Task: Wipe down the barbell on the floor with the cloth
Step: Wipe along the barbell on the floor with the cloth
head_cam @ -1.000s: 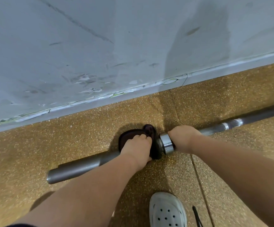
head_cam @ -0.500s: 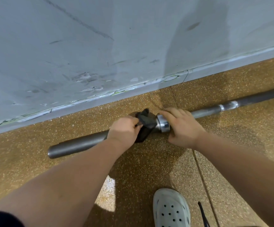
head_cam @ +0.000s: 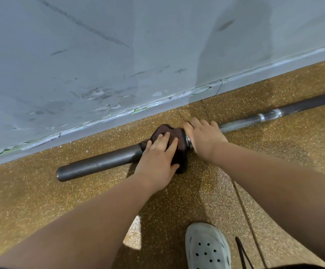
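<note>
A grey steel barbell lies on the speckled brown floor, running from lower left to upper right close to the wall. A dark brown cloth is draped over the thick sleeve next to the shiny collar. My left hand lies flat on the cloth with its fingers stretched out, pressing it onto the sleeve. My right hand sits on the bar just right of the collar, its fingers curled over the shaft. The thinner shaft carries on toward the right edge.
A scuffed grey wall with a pale baseboard stands just behind the bar. A grey perforated clog on a foot is at the bottom, with a dark cord beside it. A floor seam runs under my right forearm.
My left hand went from gripping the bunched cloth to lying flat on it with fingers spread. The cloth now covers more of the sleeve. My right hand stays on the bar by the collar.
</note>
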